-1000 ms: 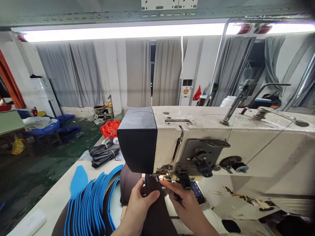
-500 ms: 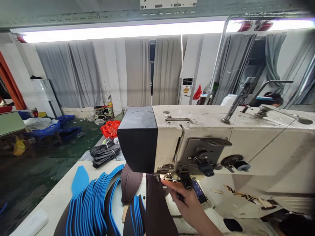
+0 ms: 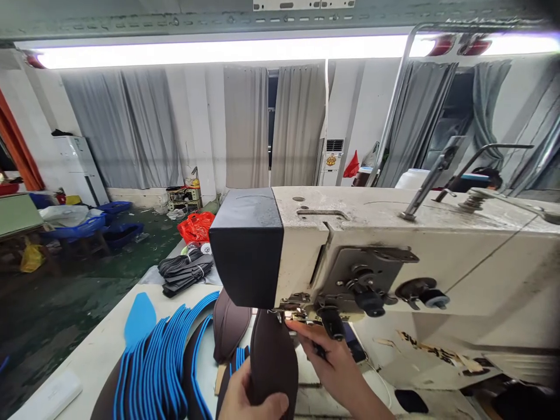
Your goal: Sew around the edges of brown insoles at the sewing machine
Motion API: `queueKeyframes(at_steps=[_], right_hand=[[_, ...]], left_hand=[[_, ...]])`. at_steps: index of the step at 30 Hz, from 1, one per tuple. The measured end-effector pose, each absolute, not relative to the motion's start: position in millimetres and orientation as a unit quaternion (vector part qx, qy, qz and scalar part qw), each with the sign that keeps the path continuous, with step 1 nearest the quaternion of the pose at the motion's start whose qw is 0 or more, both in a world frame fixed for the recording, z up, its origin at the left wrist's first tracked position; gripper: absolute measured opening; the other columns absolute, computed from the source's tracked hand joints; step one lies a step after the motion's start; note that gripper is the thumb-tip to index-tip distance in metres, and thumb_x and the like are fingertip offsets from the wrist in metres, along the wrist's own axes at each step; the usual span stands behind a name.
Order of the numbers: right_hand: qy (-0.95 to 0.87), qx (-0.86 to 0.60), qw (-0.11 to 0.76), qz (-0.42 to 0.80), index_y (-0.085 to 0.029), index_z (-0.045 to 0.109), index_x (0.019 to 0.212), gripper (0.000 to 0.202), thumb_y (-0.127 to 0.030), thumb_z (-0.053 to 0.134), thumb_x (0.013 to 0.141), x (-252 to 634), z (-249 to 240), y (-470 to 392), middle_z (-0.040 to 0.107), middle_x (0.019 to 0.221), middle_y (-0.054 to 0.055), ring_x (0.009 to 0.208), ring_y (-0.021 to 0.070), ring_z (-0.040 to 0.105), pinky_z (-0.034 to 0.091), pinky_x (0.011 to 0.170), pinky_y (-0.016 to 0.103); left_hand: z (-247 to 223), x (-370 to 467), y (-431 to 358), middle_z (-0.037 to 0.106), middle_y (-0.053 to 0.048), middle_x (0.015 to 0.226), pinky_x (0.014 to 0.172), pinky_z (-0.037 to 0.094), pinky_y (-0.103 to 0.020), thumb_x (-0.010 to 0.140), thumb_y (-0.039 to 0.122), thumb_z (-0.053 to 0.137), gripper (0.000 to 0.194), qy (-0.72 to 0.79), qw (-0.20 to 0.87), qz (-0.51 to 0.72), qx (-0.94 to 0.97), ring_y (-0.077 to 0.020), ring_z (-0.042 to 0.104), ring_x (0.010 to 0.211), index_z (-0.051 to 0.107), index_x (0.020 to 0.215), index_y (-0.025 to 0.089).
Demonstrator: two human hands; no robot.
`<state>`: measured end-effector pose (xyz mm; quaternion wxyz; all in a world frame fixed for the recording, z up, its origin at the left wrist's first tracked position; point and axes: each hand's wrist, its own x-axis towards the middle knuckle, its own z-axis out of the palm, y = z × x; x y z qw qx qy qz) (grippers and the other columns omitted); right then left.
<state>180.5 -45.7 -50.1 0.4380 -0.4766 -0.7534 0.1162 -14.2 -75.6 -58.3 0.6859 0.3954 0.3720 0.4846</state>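
A curtained room is being lit by a long lamp (image 3: 227,51). Toward the left edge of the desk (image 3: 102,345), blue-edged pieces (image 3: 151,373) are being carried in a row. Rightward, under the sewing machine (image 3: 437,251), a brown panel (image 3: 275,359) is being gripped low by the left hand (image 3: 247,399), thumb across, fingers closed behind. Light, soft, springy handling is being expected; side edges are being judged best to hold. The panel's tip is being hidden by the machine, its bottom cut off. Near the tip, the right hand's (image 3: 328,359) index is being extended; whether anything is being held by its curled fingers cannot be told.
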Motion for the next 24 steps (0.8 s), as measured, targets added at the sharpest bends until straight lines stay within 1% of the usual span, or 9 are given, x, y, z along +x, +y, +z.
queueKeyframes(at_steps=[2,4,9,11,13,17,19,22,24], right_hand=[[-0.752,-0.476,0.44,0.118,-0.024,0.07,0.114,0.036,-0.013,0.051,0.086,179.9,-49.1,-46.1,0.076,0.104,0.006,0.096,0.019,0.07,0.055,0.085,0.031],[-0.75,-0.473,0.448,0.12,-0.023,0.071,0.113,0.035,-0.014,0.051,0.086,178.9,-47.9,-46.5,0.076,0.102,0.007,0.089,0.0181,0.071,0.057,0.08,0.029],[-0.744,-0.46,0.462,0.143,-0.024,0.07,0.116,0.034,-0.02,0.049,0.09,177.1,-46.8,-47.2,0.077,0.091,0.006,0.058,0.0127,0.068,0.056,0.054,0.02],[-0.743,-0.463,0.457,0.161,-0.025,0.068,0.12,0.034,-0.023,0.048,0.092,177.0,-47.6,-47.8,0.077,0.09,0.006,0.053,0.0121,0.066,0.055,0.048,0.019],[-0.742,-0.467,0.452,0.166,-0.025,0.067,0.121,0.034,-0.023,0.048,0.093,177.0,-48.9,-48.4,0.077,0.095,0.007,0.062,0.0145,0.07,0.056,0.053,0.02],[-0.742,-0.471,0.46,0.131,-0.024,0.07,0.115,0.033,-0.019,0.05,0.09,176.5,-50.6,-47.8,0.076,0.1,0.007,0.087,0.0189,0.072,0.059,0.073,0.026],[-0.742,-0.472,0.459,0.126,-0.023,0.07,0.115,0.034,-0.016,0.05,0.089,175.8,-49.9,-47.1,0.076,0.1,0.007,0.091,0.0187,0.071,0.057,0.078,0.027],[-0.742,-0.475,0.453,0.135,-0.023,0.07,0.116,0.034,-0.016,0.05,0.089,174.4,-47.9,-47.1,0.076,0.102,0.008,0.093,0.0189,0.071,0.056,0.083,0.03],[-0.742,-0.478,0.45,0.135,-0.022,0.07,0.116,0.034,-0.016,0.05,0.089,173.3,-47.3,-48.3,0.077,0.095,0.008,0.089,0.0191,0.071,0.056,0.082,0.03]], left_hand=[[-47.2,-19.4,-67.0,0.075,-0.009,0.082,0.068,0.048,-0.028,0.049,0.035,0.088,0.052,0.367,0.695,0.472,0.4,-0.0212,0.066,0.074,0.073,0.093,0.013],[-34.6,-24.8,-58.7,0.075,-0.009,0.081,0.071,0.048,-0.028,0.049,0.032,0.087,0.048,0.354,0.715,0.456,0.394,-0.0212,0.065,0.075,0.074,0.091,0.013],[-9.0,-31.5,-46.5,0.074,-0.008,0.077,0.073,0.048,-0.025,0.052,0.028,0.086,0.04,0.346,0.741,0.426,0.388,-0.0199,0.066,0.077,0.075,0.087,0.012],[-6.8,-29.6,-46.2,0.074,-0.008,0.076,0.072,0.048,-0.025,0.055,0.029,0.085,0.035,0.346,0.738,0.436,0.382,-0.02,0.067,0.077,0.075,0.085,0.012],[-9.5,-25.5,-47.0,0.075,-0.009,0.077,0.072,0.049,-0.028,0.056,0.03,0.085,0.036,0.337,0.74,0.452,0.367,-0.0221,0.068,0.078,0.075,0.086,0.013],[-18.8,-15.3,-47.6,0.076,-0.012,0.085,0.071,0.052,-0.033,0.054,0.03,0.086,0.042,0.329,0.75,0.476,0.322,-0.0267,0.07,0.08,0.074,0.09,0.013],[-20.6,-10.6,-46.7,0.076,-0.012,0.088,0.07,0.052,-0.031,0.054,0.029,0.085,0.042,0.34,0.739,0.489,0.314,-0.0264,0.07,0.083,0.074,0.091,0.013],[-18.2,-5.3,-44.0,0.075,-0.01,0.086,0.064,0.051,-0.027,0.055,0.03,0.084,0.04,0.368,0.714,0.501,0.322,-0.022,0.068,0.077,0.073,0.09,0.015],[-14.5,-3.1,-41.4,0.075,-0.009,0.085,0.059,0.048,-0.023,0.056,0.031,0.083,0.038,0.383,0.701,0.502,0.331,-0.0176,0.066,0.071,0.073,0.089,0.015]])
